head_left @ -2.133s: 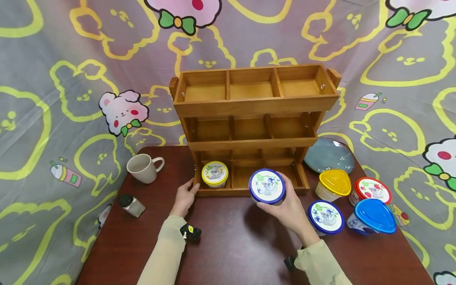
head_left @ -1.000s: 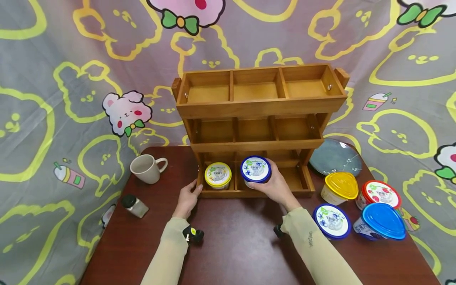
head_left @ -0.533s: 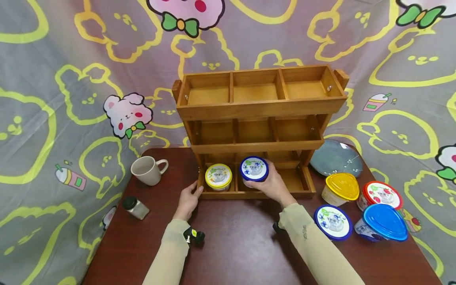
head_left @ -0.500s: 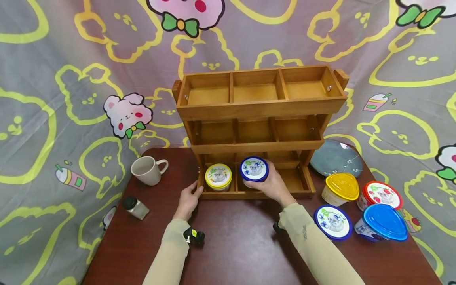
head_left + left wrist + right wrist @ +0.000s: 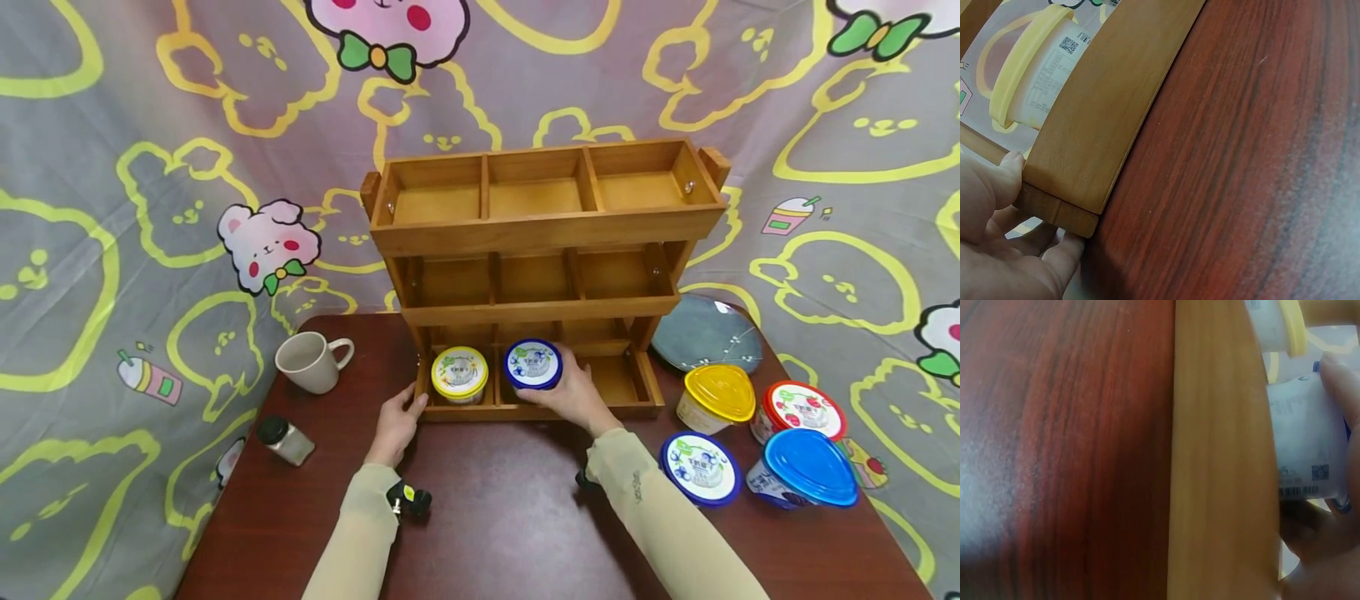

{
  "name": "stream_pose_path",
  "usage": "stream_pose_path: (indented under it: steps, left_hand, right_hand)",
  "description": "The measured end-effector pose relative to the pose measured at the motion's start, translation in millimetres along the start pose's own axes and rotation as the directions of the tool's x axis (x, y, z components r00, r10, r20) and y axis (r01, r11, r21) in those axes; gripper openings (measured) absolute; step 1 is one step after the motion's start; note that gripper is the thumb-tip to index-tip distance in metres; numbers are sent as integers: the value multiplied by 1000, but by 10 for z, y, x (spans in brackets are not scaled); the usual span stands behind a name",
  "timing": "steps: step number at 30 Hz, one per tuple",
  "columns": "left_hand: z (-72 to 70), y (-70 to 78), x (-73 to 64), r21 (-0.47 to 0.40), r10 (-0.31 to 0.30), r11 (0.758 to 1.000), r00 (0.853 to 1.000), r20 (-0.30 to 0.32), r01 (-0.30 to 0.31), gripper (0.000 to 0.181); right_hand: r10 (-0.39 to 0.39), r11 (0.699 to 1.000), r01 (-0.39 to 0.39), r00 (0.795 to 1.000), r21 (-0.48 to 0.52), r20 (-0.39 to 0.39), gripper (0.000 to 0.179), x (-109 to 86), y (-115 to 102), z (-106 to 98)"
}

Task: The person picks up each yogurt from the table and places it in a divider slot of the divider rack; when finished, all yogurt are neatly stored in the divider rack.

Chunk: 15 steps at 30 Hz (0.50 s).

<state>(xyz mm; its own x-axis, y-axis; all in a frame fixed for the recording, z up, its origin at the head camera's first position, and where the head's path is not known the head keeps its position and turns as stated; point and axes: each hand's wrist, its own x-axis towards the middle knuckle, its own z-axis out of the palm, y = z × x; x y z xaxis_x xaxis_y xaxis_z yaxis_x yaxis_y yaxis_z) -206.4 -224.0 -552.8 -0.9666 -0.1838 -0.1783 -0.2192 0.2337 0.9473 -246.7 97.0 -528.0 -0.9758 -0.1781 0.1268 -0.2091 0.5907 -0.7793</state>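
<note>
My left hand [image 5: 393,427] grips the lower left front corner of the three-tier wooden shelf [image 5: 547,227]; in the left wrist view the thumb [image 5: 1011,172] lies over the corner and fingers reach beneath it. In the bottom tier's middle compartment is a tub with a dark blue rimmed lid [image 5: 533,364], held at its right side by my right hand [image 5: 576,398]. The right wrist view shows the tub's white wall [image 5: 1307,440] partly behind the tier's front board, with my thumb at the lid. A yellow-lidded tub [image 5: 460,372] occupies the compartment to its left.
On the right stand a yellow-lidded tub [image 5: 718,394], a red-lidded tub [image 5: 806,410], a bright blue-lidded tub [image 5: 810,467] and another dark blue-rimmed tub [image 5: 701,468]. A grey-blue plate [image 5: 705,333] lies behind them. At left are a mug [image 5: 307,362] and a small black-capped jar [image 5: 287,441].
My right hand has brought the dark blue-lidded tub from over the table back and left into the bottom middle compartment, lately lowering it slightly. My left hand keeps its grip on the shelf corner.
</note>
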Motion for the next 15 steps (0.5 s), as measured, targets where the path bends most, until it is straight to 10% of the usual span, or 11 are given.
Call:
stream_pose_path:
  steps: [15]
  left_hand:
    - [4, 35, -33, -13, 4, 1000, 1000, -7, -4, 51]
  right_hand:
    - [9, 992, -8, 1000, -123, 3, 111, -20, -19, 37]
